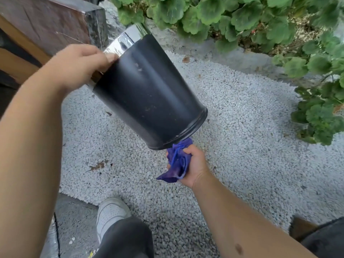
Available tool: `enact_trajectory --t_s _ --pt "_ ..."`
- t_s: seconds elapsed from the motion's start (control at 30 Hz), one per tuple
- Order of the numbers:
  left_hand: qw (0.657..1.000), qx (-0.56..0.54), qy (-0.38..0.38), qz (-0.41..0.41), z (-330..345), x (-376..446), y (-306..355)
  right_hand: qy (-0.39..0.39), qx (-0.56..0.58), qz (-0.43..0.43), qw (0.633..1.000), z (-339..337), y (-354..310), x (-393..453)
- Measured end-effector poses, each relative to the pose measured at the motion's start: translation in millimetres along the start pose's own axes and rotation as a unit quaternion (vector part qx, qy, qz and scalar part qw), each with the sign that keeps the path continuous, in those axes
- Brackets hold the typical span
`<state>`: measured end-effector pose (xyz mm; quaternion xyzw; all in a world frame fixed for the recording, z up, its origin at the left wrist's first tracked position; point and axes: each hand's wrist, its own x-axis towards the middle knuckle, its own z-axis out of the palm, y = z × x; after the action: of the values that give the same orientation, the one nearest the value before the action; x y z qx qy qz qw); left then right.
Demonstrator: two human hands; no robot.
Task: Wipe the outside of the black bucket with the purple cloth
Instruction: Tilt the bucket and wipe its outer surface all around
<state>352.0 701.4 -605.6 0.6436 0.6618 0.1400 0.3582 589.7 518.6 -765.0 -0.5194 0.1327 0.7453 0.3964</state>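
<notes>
Smooth tapered black bucket [149, 94], crumpled purple cloth [178, 161]

Left hand [78, 66] raised, fingers curled; right hand [193, 164] lower, fisted.

White gravel [232, 127] covers the ground, bordered by green leafy plants [260, 17] at top and right. A dark stone block [55, 21] stands upper left (glossy top). A white sneaker [109, 213] rests below.
</notes>
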Motion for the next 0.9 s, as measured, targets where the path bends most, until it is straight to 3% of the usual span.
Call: enact_trajectory --t_s 0.13,0.37,0.5,0.53,0.6,0.67,0.73,0.8,0.9 --pt "0.999 0.028 0.000 -0.015 5 11 32 -0.001 -0.022 0.013 1.000 -4 8 -1" --pt "0.977 0.173 0.077 -0.103 5 20 34 -0.053 -0.222 -0.011 0.974 2 9 -7" --pt "0.957 0.262 0.109 0.065 -2 14 28 -0.071 -0.285 -0.029 0.955 11 20 -3" --pt "0.953 0.271 0.117 0.074 2 15 31 -0.076 -0.300 -0.030 0.951 16 23 -3" --pt "0.954 0.255 0.154 0.015 17 19 37 -0.079 -0.317 -0.029 0.945 20 25 -3" --pt "0.942 0.260 0.211 -0.035 39 20 44 -0.047 -0.315 -0.040 0.947 17 20 1" --pt "0.921 0.301 0.248 -0.002 61 13 41 0.020 -0.268 -0.069 0.961 6 10 7" --pt "0.907 0.322 0.268 0.035 74 8 31 0.097 -0.151 -0.101 0.979 -4 -9 12" --pt "0.904 0.311 0.289 0.056 76 11 17 0.150 -0.069 -0.198 0.966 -3 -41 15"
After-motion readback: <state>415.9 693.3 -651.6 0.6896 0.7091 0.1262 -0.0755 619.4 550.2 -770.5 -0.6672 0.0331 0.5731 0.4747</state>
